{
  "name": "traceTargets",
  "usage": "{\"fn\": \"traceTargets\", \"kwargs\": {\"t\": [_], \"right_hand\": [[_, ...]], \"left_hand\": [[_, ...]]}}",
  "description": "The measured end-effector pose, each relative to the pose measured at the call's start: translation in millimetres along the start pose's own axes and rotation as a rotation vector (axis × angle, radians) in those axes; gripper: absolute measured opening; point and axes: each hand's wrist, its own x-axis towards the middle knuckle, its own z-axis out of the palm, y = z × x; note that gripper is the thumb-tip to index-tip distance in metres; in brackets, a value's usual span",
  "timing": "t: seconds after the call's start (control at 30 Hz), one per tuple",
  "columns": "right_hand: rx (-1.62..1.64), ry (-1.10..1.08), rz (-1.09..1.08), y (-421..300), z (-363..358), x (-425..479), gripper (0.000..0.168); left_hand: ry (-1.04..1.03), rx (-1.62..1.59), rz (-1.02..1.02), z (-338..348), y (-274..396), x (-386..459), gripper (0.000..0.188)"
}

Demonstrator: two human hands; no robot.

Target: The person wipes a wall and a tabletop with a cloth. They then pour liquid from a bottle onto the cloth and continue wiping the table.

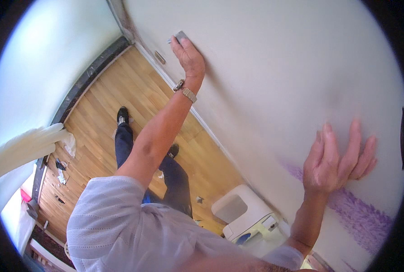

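My left hand (pixel 190 57), with a metal-band watch (pixel 188 93) on its wrist, grips a small grey, flat, block-like tool (pixel 181 35). Its exact kind is unclear. The tool is held up close to a whitish wall (pixel 263 68), near the corner. Farther right, my right hand (pixel 338 156) is slightly blurred, its fingers spread at the same wall. I see nothing clearly held in it, though the thumb tip is hard to make out. Beside that wrist, a purple leafy pattern (pixel 361 210) runs down the wall.
A white bin-like container (pixel 236 207) stands by the wall's foot. Scraps (pixel 62 173) litter the wooden floor (pixel 147 78) around my feet. A dark sill (pixel 86 73) edges the bright glazing, with a pale curtain (pixel 25 146) beside it. A small wall plate (pixel 160 57) sits low near the corner.
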Motion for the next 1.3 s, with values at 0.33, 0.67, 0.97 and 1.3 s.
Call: {"fn": "traceTargets", "kwargs": {"t": [0.33,0.67,0.97,1.3], "right_hand": [[0.183,0.039,0.01,-15.4,11.0,106.5,0.027],[0.184,0.193,0.061,-18.6,11.7,253.1,0.022],[0.008,0.248,0.059,-21.7,26.3,297.8,0.02],[-0.056,0.09,-0.049,-37.7,43.0,272.5,0.031]], "left_hand": [[0.011,-0.041,0.772,44.8,217.5,135.2,0.051],[-0.115,-0.043,1.151,76.0,413.1,273.4,0.053],[-0.1,0.072,1.078,64.1,361.0,322.9,0.057],[-0.148,-0.053,0.384,14.5,145.1,321.5,0.063]]}}
